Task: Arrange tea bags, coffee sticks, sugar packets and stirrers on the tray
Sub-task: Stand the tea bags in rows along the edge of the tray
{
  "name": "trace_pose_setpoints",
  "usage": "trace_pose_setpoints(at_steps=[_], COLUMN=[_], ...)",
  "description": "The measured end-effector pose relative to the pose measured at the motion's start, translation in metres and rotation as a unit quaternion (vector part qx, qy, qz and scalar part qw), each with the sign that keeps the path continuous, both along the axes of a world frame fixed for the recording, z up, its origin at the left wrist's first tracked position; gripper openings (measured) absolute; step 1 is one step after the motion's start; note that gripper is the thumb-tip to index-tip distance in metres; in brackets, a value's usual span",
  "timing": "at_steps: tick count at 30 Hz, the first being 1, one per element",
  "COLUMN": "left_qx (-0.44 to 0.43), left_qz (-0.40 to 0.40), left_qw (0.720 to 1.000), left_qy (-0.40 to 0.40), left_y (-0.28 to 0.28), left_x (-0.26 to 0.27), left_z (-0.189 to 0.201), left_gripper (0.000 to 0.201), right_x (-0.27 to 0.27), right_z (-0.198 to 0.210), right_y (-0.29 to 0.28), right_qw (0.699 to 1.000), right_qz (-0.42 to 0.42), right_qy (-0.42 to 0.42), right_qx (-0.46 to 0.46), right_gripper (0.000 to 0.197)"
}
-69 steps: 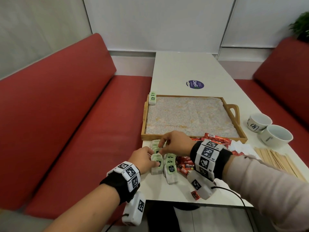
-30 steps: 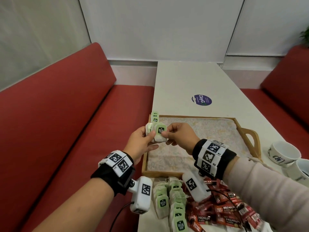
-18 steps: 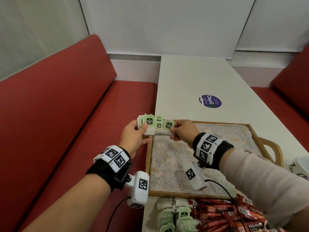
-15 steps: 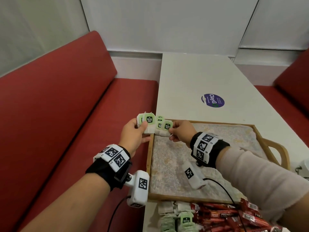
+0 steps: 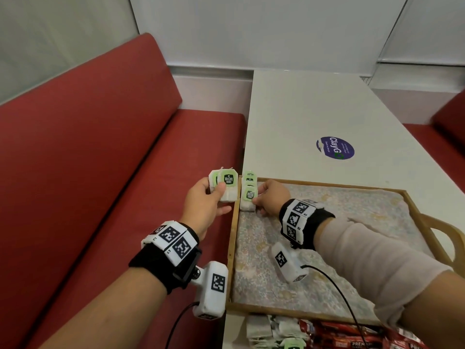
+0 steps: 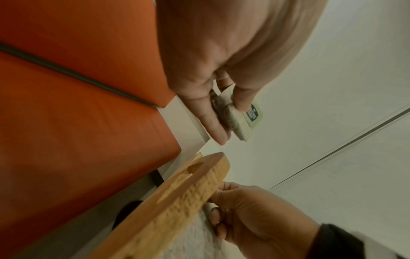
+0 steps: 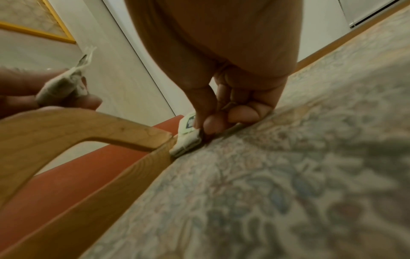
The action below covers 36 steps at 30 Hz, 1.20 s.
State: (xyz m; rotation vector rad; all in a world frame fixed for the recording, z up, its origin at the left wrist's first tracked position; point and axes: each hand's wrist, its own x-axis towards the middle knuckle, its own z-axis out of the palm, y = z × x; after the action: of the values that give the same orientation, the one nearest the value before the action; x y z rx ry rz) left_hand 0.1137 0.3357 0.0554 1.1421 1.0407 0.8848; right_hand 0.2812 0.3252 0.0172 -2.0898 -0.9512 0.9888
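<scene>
My left hand (image 5: 206, 200) grips a small stack of white tea bags with green tags (image 5: 225, 187), held just left of the wooden tray (image 5: 232, 235), above the red bench. The same stack (image 6: 235, 119) shows between thumb and fingers in the left wrist view. My right hand (image 5: 266, 197) pinches one tea bag (image 5: 248, 200) and sets it down in the tray's far left corner, against the wall; the tea bag (image 7: 187, 136) touches the patterned liner. Two more tea bags (image 5: 249, 178) lie in a row just beyond it along that wall.
The tray has a floral liner (image 5: 327, 235) and a handle (image 5: 442, 238) on its right. More tea bags (image 5: 271, 331) and red coffee sticks (image 5: 352, 338) are piled on the white table (image 5: 314, 109) in front of the tray. A red bench (image 5: 100, 197) runs along the left.
Both hands lifted tea bags from the pile near the table's front edge to the tray's far left corner. My right hand has taken one bag from the left hand's stack and lowered it onto the liner.
</scene>
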Motion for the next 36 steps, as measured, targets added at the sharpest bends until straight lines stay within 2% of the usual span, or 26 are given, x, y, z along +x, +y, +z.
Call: trace_pose_setpoints(at_steps=[9, 11, 13, 15, 18, 21, 24, 27, 30, 36], left_qx=[0.001, 0.0, -0.001, -0.002, -0.002, -0.003, -0.006, -0.006, -0.003, -0.005], left_qz=[-0.004, -0.002, -0.001, 0.0, 0.0, -0.004, -0.002, 0.002, -0.002, -0.013], left_qw=[1.0, 1.0, 1.0, 1.0, 1.0, 1.0, 1.0, 1.0, 1.0, 1.0], left_qy=[-0.006, -0.006, -0.007, -0.008, -0.006, -0.004, -0.004, -0.005, -0.01, -0.017], left_y=[-0.002, -0.003, -0.003, -0.004, -0.005, -0.007, -0.008, -0.009, -0.011, -0.015], left_x=[-0.003, -0.004, -0.003, -0.002, -0.001, -0.001, -0.001, -0.001, 0.001, 0.007], left_z=[-0.001, -0.001, -0.001, -0.001, -0.001, -0.001, 0.001, 0.002, 0.004, 0.005], left_gripper=[0.013, 0.012, 0.011, 0.01, 0.01, 0.01, 0.009, 0.009, 0.01, 0.01], right_x=[0.0, -0.001, -0.002, -0.004, -0.007, -0.007, -0.007, -0.012, -0.016, -0.016], right_z=[0.003, 0.008, 0.014, 0.018, 0.018, 0.016, 0.023, 0.038, 0.049, 0.046], right_y=[-0.002, -0.007, -0.011, -0.016, -0.02, -0.019, -0.02, -0.027, -0.035, -0.037], right_qw=[0.997, 0.994, 0.993, 0.991, 0.983, 0.982, 0.983, 0.983, 0.973, 0.966], right_qz=[-0.001, 0.01, 0.053, 0.109, 0.169, 0.171, 0.157, 0.124, 0.125, 0.114], right_qy=[-0.079, -0.099, -0.082, -0.056, -0.068, -0.081, -0.085, -0.017, 0.052, 0.08], right_qx=[-0.005, 0.033, 0.061, 0.048, 0.005, -0.006, 0.044, 0.138, 0.187, 0.217], right_gripper=[0.036, 0.032, 0.026, 0.018, 0.007, 0.01, 0.019, 0.036, 0.025, 0.021])
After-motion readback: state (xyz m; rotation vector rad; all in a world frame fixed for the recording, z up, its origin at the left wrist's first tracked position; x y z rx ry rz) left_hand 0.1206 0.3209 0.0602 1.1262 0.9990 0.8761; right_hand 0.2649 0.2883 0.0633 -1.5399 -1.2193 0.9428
